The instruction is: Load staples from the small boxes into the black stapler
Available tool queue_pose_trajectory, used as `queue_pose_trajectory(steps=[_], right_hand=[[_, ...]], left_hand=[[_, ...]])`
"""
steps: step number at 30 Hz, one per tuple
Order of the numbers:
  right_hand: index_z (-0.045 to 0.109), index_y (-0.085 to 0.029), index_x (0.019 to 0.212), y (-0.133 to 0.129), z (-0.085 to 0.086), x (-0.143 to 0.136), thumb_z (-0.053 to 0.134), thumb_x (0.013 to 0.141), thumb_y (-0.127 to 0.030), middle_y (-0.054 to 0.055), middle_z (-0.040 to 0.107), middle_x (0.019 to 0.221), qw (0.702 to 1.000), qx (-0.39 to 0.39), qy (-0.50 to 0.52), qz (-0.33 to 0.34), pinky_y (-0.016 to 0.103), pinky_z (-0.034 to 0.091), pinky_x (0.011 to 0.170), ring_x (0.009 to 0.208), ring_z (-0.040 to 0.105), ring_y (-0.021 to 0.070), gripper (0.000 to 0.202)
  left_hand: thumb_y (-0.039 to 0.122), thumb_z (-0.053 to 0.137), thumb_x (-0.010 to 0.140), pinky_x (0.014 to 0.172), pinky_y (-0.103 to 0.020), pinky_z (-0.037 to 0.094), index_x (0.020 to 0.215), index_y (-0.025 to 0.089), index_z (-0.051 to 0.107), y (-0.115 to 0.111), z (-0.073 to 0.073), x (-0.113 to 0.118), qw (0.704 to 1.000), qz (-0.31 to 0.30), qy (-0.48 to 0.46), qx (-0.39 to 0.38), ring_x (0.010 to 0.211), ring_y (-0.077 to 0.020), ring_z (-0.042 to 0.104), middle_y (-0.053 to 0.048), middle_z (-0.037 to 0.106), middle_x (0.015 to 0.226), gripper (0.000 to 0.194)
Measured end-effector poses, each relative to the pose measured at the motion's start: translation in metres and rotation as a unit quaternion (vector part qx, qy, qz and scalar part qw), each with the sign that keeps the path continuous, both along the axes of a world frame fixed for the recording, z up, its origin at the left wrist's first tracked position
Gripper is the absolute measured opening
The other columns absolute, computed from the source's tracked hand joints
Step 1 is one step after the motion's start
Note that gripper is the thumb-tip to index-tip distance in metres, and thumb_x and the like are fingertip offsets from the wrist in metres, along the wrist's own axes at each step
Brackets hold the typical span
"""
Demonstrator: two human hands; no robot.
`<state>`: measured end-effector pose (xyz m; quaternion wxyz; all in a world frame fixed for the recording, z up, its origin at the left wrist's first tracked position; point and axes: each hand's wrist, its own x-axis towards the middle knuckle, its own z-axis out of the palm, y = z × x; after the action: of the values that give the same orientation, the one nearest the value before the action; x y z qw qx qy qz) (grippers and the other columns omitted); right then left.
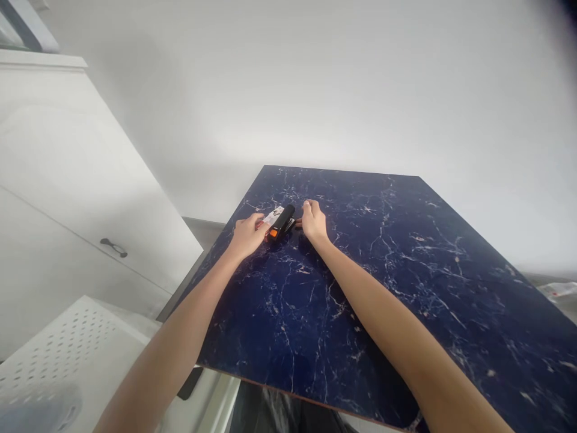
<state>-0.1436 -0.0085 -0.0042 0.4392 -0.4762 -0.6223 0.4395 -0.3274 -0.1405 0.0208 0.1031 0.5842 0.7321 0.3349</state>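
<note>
On the blue marble-patterned table, a black stapler with an orange part at its near end lies slanted between my hands. Against its left side is a small white-and-red printed box. My left hand is closed on that box from the left, its thumb close to the stapler. Just right of the stapler, my right hand is curled closed over the table, fingertips turned toward the stapler. Whatever is inside the right hand's fingers is hidden.
A white cabinet with a dark handle stands to the left. Below it is a white surface with punched holes. A pale wall rises behind the table's far edge. Clear plastic shows beyond the right edge.
</note>
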Motion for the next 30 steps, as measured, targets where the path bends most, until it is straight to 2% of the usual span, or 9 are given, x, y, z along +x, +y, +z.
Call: queue_pose_trajectory(steps=[3, 6, 11, 14, 16, 21, 24, 27, 30], right_hand=[[0.061, -0.022, 0.127, 0.011, -0.005, 0.009, 0.044, 0.091, -0.022, 0.008, 0.075, 0.107, 0.999, 0.004, -0.018, 0.039, 0.036, 0.062, 0.078, 0.076, 0.075, 0.0208, 0.04], [0.066, -0.022, 0.119, 0.015, -0.006, 0.01, 0.043, 0.08, -0.01, 0.005, 0.077, 0.106, 0.991, 0.015, -0.04, 0.124, 0.035, 0.062, 0.083, 0.081, 0.074, 0.0196, 0.046], [0.062, -0.029, 0.131, 0.017, -0.012, 0.008, 0.045, 0.077, -0.006, 0.0, 0.075, 0.121, 0.976, 0.083, -0.095, 0.176, 0.038, 0.055, 0.102, 0.104, 0.072, 0.0202, 0.062], [0.06, -0.03, 0.136, 0.02, -0.014, 0.008, 0.044, 0.08, -0.007, 0.0, 0.075, 0.121, 0.976, 0.082, -0.091, 0.181, 0.039, 0.055, 0.102, 0.102, 0.072, 0.0197, 0.063], [0.06, -0.028, 0.136, 0.022, -0.011, 0.009, 0.044, 0.082, -0.008, 0.002, 0.074, 0.123, 0.977, 0.067, -0.082, 0.184, 0.038, 0.057, 0.096, 0.095, 0.073, 0.0189, 0.06], [0.065, -0.023, 0.129, 0.027, 0.003, 0.012, 0.047, 0.089, -0.015, 0.008, 0.073, 0.123, 0.984, 0.027, -0.065, 0.166, 0.035, 0.061, 0.072, 0.063, 0.068, 0.0144, 0.044], [0.069, -0.02, 0.116, 0.028, 0.005, 0.01, 0.053, 0.09, -0.018, 0.008, 0.074, 0.113, 0.987, 0.03, -0.069, 0.14, 0.036, 0.059, 0.071, 0.057, 0.066, 0.0146, 0.031], [0.069, -0.018, 0.112, 0.028, 0.003, 0.01, 0.049, 0.089, -0.014, 0.011, 0.073, 0.109, 0.994, 0.032, -0.069, 0.077, 0.039, 0.057, 0.081, 0.074, 0.07, 0.0205, 0.03], [0.069, -0.017, 0.109, 0.03, 0.001, 0.017, 0.041, 0.088, -0.009, 0.014, 0.07, 0.112, 0.99, 0.084, -0.106, -0.026, 0.043, 0.051, 0.095, 0.1, 0.067, 0.0266, 0.036]], left_hand=[[0.053, 0.063, 0.09, 0.108, -0.048, 0.043, 0.144, 0.028, 0.057, -0.002, 0.008, -0.002, 0.998, -0.041, -0.002, -0.046, 0.143, -0.0388, 0.043, -0.012, 0.064, 0.139, 0.061], [0.058, 0.064, 0.089, 0.109, -0.048, 0.043, 0.147, 0.026, 0.055, -0.001, 0.009, -0.008, 0.995, -0.081, -0.027, -0.052, 0.138, -0.0375, 0.049, -0.014, 0.059, 0.146, 0.067], [0.062, 0.066, 0.085, 0.107, -0.048, 0.045, 0.147, 0.02, 0.054, 0.003, 0.004, -0.013, 0.993, -0.099, -0.051, -0.029, 0.129, -0.0362, 0.059, -0.016, 0.06, 0.145, 0.076], [0.062, 0.066, 0.085, 0.109, -0.048, 0.044, 0.147, 0.02, 0.054, 0.004, 0.004, -0.013, 0.994, -0.097, -0.05, -0.031, 0.13, -0.0361, 0.059, -0.015, 0.06, 0.146, 0.076], [0.063, 0.067, 0.085, 0.11, -0.048, 0.043, 0.148, 0.02, 0.053, 0.004, 0.005, -0.013, 0.994, -0.094, -0.049, -0.034, 0.131, -0.0357, 0.058, -0.015, 0.06, 0.147, 0.078], [0.063, 0.067, 0.085, 0.11, -0.047, 0.042, 0.15, 0.02, 0.051, 0.002, 0.005, -0.011, 0.995, -0.083, -0.046, -0.038, 0.133, -0.035, 0.057, -0.015, 0.058, 0.149, 0.079], [0.062, 0.068, 0.084, 0.106, -0.045, 0.045, 0.148, 0.022, 0.053, 0.0, 0.006, -0.008, 0.994, -0.066, -0.07, -0.041, 0.129, -0.035, 0.06, -0.014, 0.061, 0.146, 0.077], [0.064, 0.065, 0.085, 0.094, -0.041, 0.051, 0.138, 0.022, 0.063, -0.003, 0.012, -0.009, 0.993, -0.061, -0.065, -0.072, 0.111, -0.033, 0.068, -0.011, 0.07, 0.13, 0.067], [0.064, 0.06, 0.089, 0.083, -0.037, 0.051, 0.127, 0.023, 0.07, -0.005, 0.019, -0.012, 0.994, -0.048, -0.028, -0.096, 0.101, -0.0306, 0.07, -0.008, 0.073, 0.122, 0.057]])
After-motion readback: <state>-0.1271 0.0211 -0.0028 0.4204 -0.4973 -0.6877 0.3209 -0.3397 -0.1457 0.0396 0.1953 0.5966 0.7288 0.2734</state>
